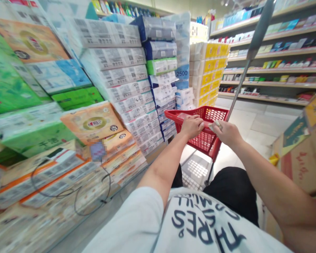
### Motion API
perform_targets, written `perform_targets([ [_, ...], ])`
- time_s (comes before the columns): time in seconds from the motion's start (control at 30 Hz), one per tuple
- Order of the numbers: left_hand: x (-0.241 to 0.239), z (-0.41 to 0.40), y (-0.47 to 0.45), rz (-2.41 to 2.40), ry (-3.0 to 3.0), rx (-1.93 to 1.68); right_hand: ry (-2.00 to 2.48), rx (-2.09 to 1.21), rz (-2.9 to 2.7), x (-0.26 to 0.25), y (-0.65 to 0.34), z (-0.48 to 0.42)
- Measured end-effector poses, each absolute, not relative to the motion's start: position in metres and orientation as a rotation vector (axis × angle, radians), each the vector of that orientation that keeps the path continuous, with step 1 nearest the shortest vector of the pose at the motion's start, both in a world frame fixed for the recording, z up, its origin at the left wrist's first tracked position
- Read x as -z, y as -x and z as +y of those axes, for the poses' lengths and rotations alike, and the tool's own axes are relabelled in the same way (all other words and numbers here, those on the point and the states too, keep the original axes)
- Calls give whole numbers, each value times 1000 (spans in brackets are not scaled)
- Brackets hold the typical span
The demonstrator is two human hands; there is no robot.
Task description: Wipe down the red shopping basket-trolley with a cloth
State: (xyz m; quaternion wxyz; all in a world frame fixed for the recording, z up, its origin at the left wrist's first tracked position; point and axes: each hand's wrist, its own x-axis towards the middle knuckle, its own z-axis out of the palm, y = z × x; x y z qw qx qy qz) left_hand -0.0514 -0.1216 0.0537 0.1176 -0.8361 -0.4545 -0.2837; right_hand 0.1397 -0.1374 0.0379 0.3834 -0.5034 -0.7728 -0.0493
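Note:
A red plastic shopping basket [213, 114] on wheels stands in the aisle ahead of me, and it looks empty. My left hand [192, 126] is closed over the basket's near rim. My right hand [226, 133] is closed beside it near the rim, pinching something small and pale that I cannot make out. A grey pole handle [249, 56] rises from the basket toward the upper right.
Tall stacks of tissue and paper packs [126, 77] fill the left side. A black cable [76, 196] lies over the lower packs. Yellow packs [213, 70] stand further back. Shelves [276, 52] of goods line the right wall. Cardboard boxes [302, 154] sit at my right.

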Motion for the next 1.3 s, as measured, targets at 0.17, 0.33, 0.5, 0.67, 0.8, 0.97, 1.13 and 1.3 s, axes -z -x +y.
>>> perform_targets([
  [0.17, -52, -120, 51, -1355, 2450, 836, 1263, 136, -1817, -31, -137, -139],
  [0.33, -51, -123, 52, -1351, 2456, 853, 1179, 295, -1727, -16, -131, -145],
  [0.5, -50, -125, 50, -1360, 2429, 897, 1600, 146, -2092, -54, -130, -127],
  [0.67, -49, -130, 51, -1353, 2419, 901, 1346, 302, -1823, -29, -125, -143],
  [0.8, -49, -134, 53, -1329, 2424, 867, 1074, 406, -1778, -13, -129, -149],
  [0.97, -50, -126, 50, -1385, 2405, 865, 1343, 239, -1910, -36, -130, -135],
  [1.13, -50, -124, 49, -1405, 2380, 873, 1125, 371, -1756, -11, -126, -139],
  [1.3, -49, -130, 52, -1420, 2360, 869, 1327, 334, -1893, -25, -125, -129],
])
